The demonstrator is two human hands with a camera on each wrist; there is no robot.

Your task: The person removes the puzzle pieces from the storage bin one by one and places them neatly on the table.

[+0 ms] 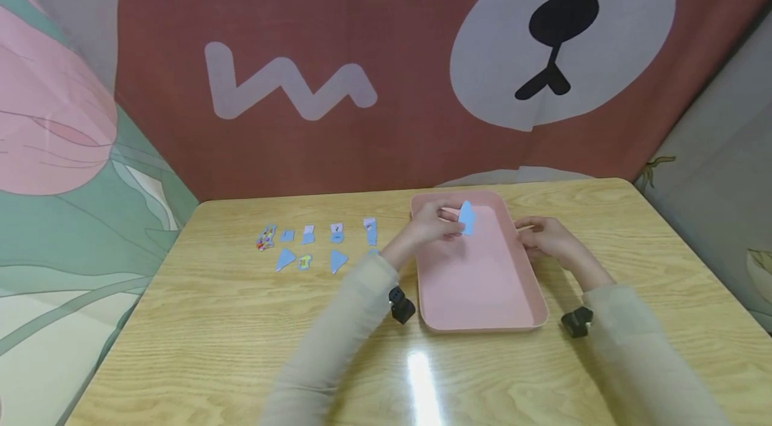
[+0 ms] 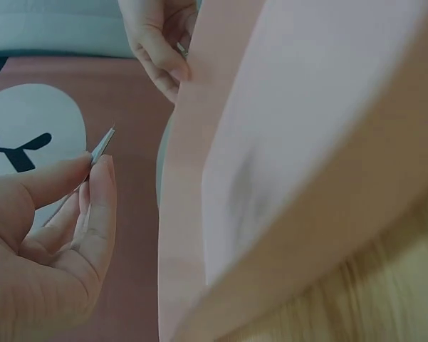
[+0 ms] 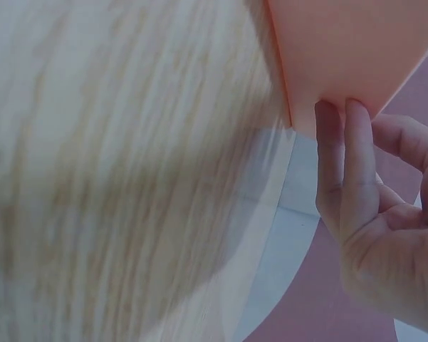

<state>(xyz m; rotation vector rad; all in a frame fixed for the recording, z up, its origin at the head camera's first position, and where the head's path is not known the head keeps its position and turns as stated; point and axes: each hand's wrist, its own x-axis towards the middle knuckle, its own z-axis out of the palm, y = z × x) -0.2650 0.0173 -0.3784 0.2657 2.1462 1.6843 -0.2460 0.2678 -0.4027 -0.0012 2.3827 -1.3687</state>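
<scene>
My left hand [image 1: 431, 224] is over the left part of a pink tray [image 1: 482, 324], pinching a small light-blue pointed piece [image 1: 467, 218] between thumb and fingertips. In the left wrist view that thin piece [image 2: 102, 146] is seen nearly edge-on. At the tray's right side, my right hand [image 1: 545, 238] touches the outer wall near the rim. The right wrist view shows two fairly straight fingers of the right hand [image 3: 384, 228] with their tips against the wall.
Left of the tray, small flat pieces lie in rows on the wooden table [image 1: 229, 345]: blue triangles [image 1: 285, 258], blue-and-white pieces [image 1: 336, 233], a multicoloured piece [image 1: 266, 237] and a yellowish one [image 1: 304, 262]. A printed cloth [image 1: 301, 151] hangs behind the table.
</scene>
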